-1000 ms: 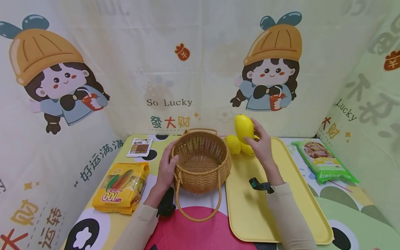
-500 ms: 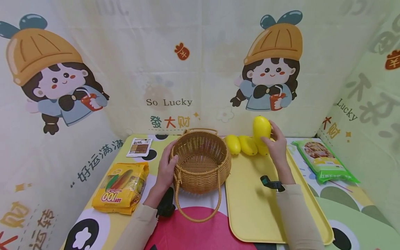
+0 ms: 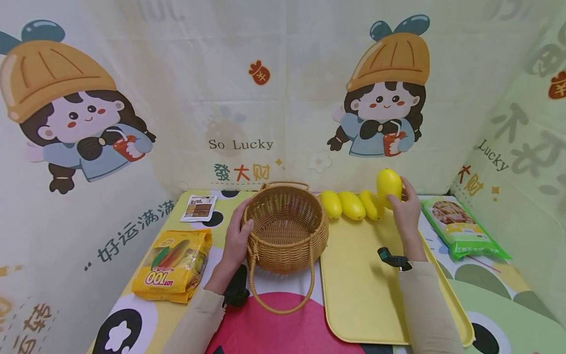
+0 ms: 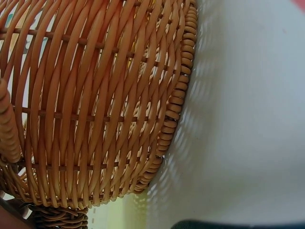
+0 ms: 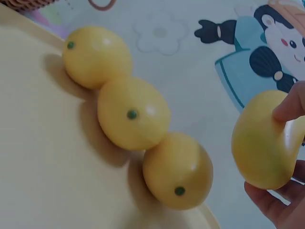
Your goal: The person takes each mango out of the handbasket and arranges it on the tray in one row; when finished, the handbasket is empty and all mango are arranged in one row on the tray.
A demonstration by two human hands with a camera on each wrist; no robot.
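Observation:
My left hand (image 3: 236,235) holds the left side of a round wicker basket (image 3: 283,258), whose handle (image 3: 283,312) hangs down toward me. Inside the basket only bare weave shows. Up at the far right end of a yellow tray (image 3: 362,295), my right hand (image 3: 408,211) grips a yellow mango (image 3: 389,188) between thumb and fingers, raised above the tray. Three more mangoes stand in a row along the tray's far edge: a left one (image 5: 97,57), a middle one (image 5: 133,113) and a right one (image 5: 177,171), with green stem ends facing the right wrist camera.
A yellow snack bag (image 3: 173,265) lies left of the basket, with a small white packet (image 3: 198,208) behind it. Right of the tray is a green food bag (image 3: 464,227). A printed cloth wall (image 3: 292,118) closes off the back.
My right hand has carried the mango rightward along the row, and the three mangoes behind it now show more fully. My left hand and the basket have stayed in place.

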